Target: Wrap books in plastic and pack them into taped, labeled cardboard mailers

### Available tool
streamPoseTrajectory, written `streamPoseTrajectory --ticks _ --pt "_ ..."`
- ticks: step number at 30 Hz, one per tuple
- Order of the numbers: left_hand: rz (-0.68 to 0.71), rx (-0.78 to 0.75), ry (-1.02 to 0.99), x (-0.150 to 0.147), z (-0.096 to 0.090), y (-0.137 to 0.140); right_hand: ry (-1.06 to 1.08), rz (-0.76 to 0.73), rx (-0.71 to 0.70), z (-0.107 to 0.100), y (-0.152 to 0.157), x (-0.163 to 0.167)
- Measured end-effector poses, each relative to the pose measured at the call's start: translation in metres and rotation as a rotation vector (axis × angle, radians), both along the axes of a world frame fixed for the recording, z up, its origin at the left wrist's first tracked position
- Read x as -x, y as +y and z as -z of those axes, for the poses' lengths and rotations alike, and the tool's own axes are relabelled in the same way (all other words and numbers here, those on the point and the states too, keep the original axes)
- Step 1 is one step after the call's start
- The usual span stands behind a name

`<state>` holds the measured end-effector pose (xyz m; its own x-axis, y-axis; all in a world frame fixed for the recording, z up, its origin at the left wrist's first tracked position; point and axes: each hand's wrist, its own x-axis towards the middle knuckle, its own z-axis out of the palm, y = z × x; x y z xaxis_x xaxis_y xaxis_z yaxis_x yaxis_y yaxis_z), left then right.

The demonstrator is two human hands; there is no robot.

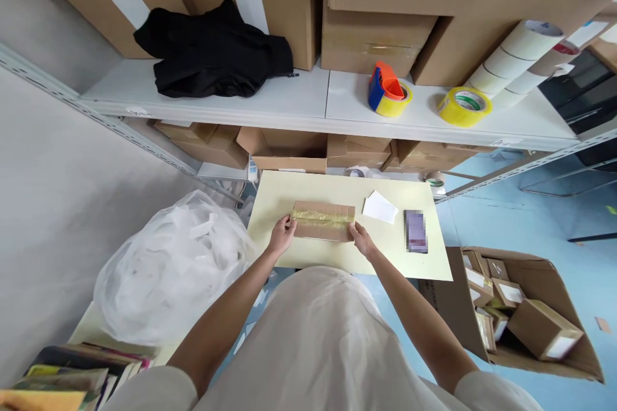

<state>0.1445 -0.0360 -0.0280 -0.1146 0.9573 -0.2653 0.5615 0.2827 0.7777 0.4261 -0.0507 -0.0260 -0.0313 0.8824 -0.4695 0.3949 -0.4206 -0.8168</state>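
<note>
A small cardboard box point(322, 231) with yellowish packing tape across its top is at the front part of the pale yellow table point(332, 186). My left hand point(282, 235) grips its left end, thumb on top. At the right end, my right hand point(361, 239) holds the near corner the same way. Whether the box rests on the tabletop or is slightly raised, I cannot tell. White paper labels point(380, 207) lie to the right of the box. Farther right is a phone-like object point(415, 231), its surface blurred.
Behind the table, a shelf point(308, 109) carries a tape dispenser point(388, 91), a yellow tape roll point(463, 106), label rolls point(515, 61) and a black garment point(212, 51). A bulky white plastic bag point(168, 270) sits left. An open carton point(544, 263) with several parcels stands right.
</note>
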Motion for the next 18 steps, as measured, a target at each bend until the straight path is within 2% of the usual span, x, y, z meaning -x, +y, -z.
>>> streamPoseTrajectory --ticks 4,7,10,14,18 --pt "0.004 -0.140 0.207 -0.006 -0.009 0.005 -0.204 0.039 -0.071 0.010 0.003 -0.011" --pt "0.102 -0.308 0.310 -0.016 -0.021 0.012 -0.350 0.023 -0.087 0.017 0.010 -0.029" --pt "0.228 -0.405 0.346 -0.034 -0.035 0.021 -0.443 -0.011 -0.083 0.023 0.021 -0.054" --pt "0.402 -0.432 0.367 -0.074 -0.052 0.038 -0.536 -0.088 -0.088 0.035 0.044 -0.084" --pt "0.553 -0.385 0.340 -0.122 -0.060 0.055 -0.601 -0.158 -0.096 0.052 0.063 -0.104"
